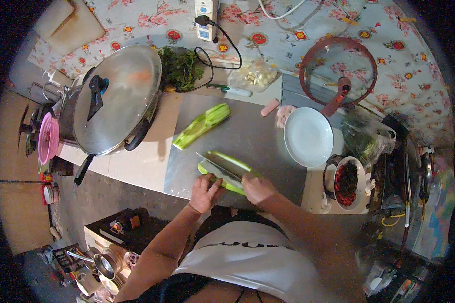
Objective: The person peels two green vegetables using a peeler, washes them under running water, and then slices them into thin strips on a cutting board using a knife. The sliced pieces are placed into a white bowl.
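My right hand (258, 188) grips a knife (224, 171), its blade lying between two pale green lengths of a long vegetable, perhaps a peeled gourd. The near piece (233, 185) is under the fingers of my left hand (206, 191), which holds it against the grey board (273, 170). Beyond the blade lies the far piece (233, 159). Another peeled gourd-like vegetable (203, 127) rests farther back on the board, untouched. My right fingers hide the knife's handle.
A large lidded pan (117, 102) stands left, its handle over the edge. Leafy greens (180, 68), a cable and a bag of garlic (256, 75) lie behind. To the right are a white plate (309, 137), a glass lid (339, 72) and a bowl of dark red food (349, 183).
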`<state>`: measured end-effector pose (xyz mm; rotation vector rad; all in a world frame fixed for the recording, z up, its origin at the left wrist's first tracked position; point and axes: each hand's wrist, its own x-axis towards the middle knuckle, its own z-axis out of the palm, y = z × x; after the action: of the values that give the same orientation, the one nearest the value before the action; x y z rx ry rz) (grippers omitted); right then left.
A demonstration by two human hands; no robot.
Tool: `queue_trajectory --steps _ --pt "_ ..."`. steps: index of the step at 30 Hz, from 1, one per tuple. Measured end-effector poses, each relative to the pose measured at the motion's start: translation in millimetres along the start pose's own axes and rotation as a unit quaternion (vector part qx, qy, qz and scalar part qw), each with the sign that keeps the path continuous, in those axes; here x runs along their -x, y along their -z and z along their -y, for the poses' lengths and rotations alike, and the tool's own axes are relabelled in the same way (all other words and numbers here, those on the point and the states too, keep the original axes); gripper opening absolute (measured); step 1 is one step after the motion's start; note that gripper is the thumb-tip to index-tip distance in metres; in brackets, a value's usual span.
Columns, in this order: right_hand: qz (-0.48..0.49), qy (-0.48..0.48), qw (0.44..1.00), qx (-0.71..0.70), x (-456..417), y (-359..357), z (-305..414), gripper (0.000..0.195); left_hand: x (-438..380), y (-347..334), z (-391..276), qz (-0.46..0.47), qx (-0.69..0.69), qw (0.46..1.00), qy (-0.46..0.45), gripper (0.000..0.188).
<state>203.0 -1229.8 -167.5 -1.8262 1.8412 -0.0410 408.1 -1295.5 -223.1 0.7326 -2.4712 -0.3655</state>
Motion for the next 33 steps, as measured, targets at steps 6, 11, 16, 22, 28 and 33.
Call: queue_trajectory --steps 6,11,16,22,28,33 --pt "0.016 -0.019 0.999 0.040 -3 0 -7 0.015 13 5 7 0.025 0.002 1.000 0.000 0.039" --pt "0.008 -0.017 0.996 0.090 50 1 -62 0.016 10 10 6 0.027 -0.024 0.999 -0.007 0.036" --pt "-0.037 -0.059 0.998 -0.010 78 13 -69 0.021 6 8 12 0.049 -0.007 0.998 -0.030 0.040" --pt "-0.237 -0.087 0.957 -0.141 84 21 -54 0.019 -29 6 -12 0.066 0.038 0.997 0.000 0.046" --pt "-0.318 -0.041 0.943 -0.086 72 -27 -86 0.018 -71 -31 -11 0.045 -0.089 0.991 0.087 0.047" --pt "-0.257 -0.102 0.959 -0.061 74 -33 -81 0.017 -76 -36 1 0.040 -0.073 0.992 0.094 0.048"
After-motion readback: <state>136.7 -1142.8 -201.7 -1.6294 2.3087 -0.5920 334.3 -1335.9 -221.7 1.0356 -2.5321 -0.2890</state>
